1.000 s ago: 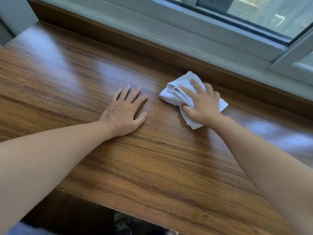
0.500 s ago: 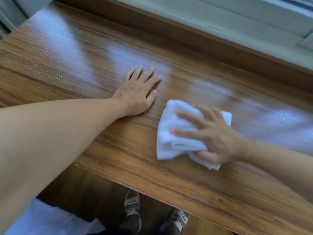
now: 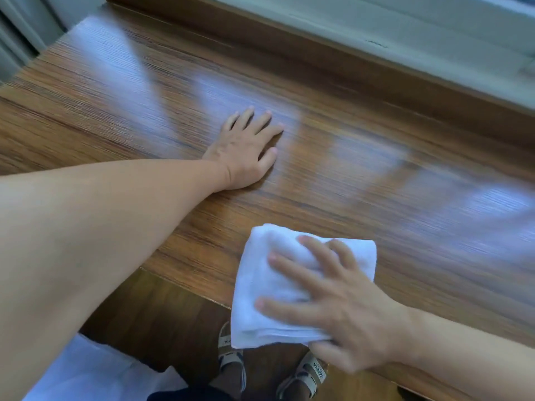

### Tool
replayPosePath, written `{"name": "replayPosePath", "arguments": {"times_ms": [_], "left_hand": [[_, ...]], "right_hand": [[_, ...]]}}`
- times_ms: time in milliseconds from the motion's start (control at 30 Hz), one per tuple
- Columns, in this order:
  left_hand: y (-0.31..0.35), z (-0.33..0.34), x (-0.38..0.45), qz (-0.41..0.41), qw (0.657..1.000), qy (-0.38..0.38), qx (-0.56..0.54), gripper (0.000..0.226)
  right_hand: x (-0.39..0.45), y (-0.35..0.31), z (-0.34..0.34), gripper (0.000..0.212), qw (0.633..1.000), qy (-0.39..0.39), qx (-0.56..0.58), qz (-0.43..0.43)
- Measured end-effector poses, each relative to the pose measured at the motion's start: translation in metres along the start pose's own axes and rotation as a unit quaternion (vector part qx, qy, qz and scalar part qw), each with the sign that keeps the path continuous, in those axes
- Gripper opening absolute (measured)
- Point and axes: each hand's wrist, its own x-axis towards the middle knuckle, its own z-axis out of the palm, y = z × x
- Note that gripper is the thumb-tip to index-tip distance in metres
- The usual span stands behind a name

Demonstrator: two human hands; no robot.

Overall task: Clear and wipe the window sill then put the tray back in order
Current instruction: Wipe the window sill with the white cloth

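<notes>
folded white cloth [image 3: 278, 287], overhanging wooden sill [image 3: 376, 175] edge

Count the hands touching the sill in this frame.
2. The left hand rests flat on the wooden sill mid-frame; the right hand presses the white cloth at the sill's near edge.
</notes>
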Motion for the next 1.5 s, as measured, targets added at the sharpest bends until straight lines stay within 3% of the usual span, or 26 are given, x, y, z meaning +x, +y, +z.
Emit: {"name": "replayPosePath", "arguments": {"times_ms": [67,133,200,267,333,400,500,600,700,767,867,933,1067,1133,1200,1267,1400,1467,1500], "left_hand": [[0.001,-0.001,0.000,-0.005,1.000,-0.001,0.000,0.059],[0.002,-0.001,-0.001,-0.009,1.000,-0.002,0.001,0.062],[0.002,-0.002,0.000,-0.011,1.000,-0.003,-0.001,0.061],[0.001,-0.001,0.000,-0.011,1.000,-0.006,-0.003,0.059],[0.000,0.000,0.000,-0.011,1.000,-0.005,-0.002,0.058],[0.000,0.000,0.000,-0.012,1.000,-0.005,0.000,0.061],[0.000,0.000,-0.001,-0.015,1.000,-0.001,-0.003,0.065],[-0.002,0.000,-0.001,-0.009,1.000,-0.004,-0.016,0.064],[-0.001,0.002,0.000,-0.007,1.000,-0.005,-0.015,0.064],[-0.001,0.003,0.000,-0.007,1.000,-0.001,-0.018,0.065],[-0.002,0.003,0.001,-0.007,1.000,-0.005,-0.017,0.068],[-0.004,0.001,0.001,-0.004,1.000,-0.013,-0.019,0.069],[-0.005,-0.001,0.003,-0.001,0.999,-0.022,-0.027,0.070],[-0.004,-0.001,0.003,-0.006,0.999,-0.022,-0.023,0.070],[-0.004,-0.002,0.003,-0.006,0.999,-0.025,-0.022,0.071],[-0.003,-0.003,0.003,-0.005,0.999,-0.031,-0.018,0.073],[-0.003,-0.003,0.003,-0.009,1.000,-0.026,-0.009,0.076],[-0.003,-0.002,0.003,-0.009,1.000,-0.027,-0.011,0.075],[-0.004,-0.001,0.003,-0.006,1.000,-0.029,-0.010,0.074]], "right_hand": [[0.003,0.022,-0.003,0.073,1.000,0.008,0.002,-0.006],[0.015,0.068,-0.004,0.071,0.997,0.047,-0.022,0.054],[0.029,0.118,-0.009,0.071,0.973,0.094,-0.061,0.203],[0.044,0.150,-0.017,0.072,0.924,0.092,-0.057,0.366],[0.058,0.150,-0.016,0.071,0.886,0.079,-0.050,0.454],[0.063,0.120,-0.012,0.071,0.898,0.084,-0.063,0.428],[0.044,0.037,-0.004,0.078,0.966,0.075,-0.028,0.244],[0.006,-0.023,-0.001,0.081,0.993,0.009,0.006,0.121],[-0.023,-0.014,0.000,0.065,0.995,0.003,0.013,0.094],[-0.030,0.014,-0.003,0.068,0.995,0.003,0.026,0.098],[-0.026,0.073,-0.009,0.071,0.980,0.032,0.015,0.198],[-0.018,0.127,-0.017,0.069,0.935,0.048,-0.013,0.351],[0.008,0.208,-0.029,0.063,0.740,0.058,-0.028,0.670],[0.038,0.218,-0.030,0.060,0.667,0.089,-0.012,0.739],[0.076,0.216,-0.030,0.060,0.634,0.102,0.006,0.767],[0.105,0.206,-0.029,0.061,0.657,0.092,0.023,0.748],[0.093,0.187,-0.029,0.069,0.815,0.047,-0.008,0.578],[0.058,0.195,-0.030,0.071,0.821,0.032,-0.022,0.569],[0.040,0.202,-0.031,0.069,0.796,0.029,-0.028,0.603]]}}
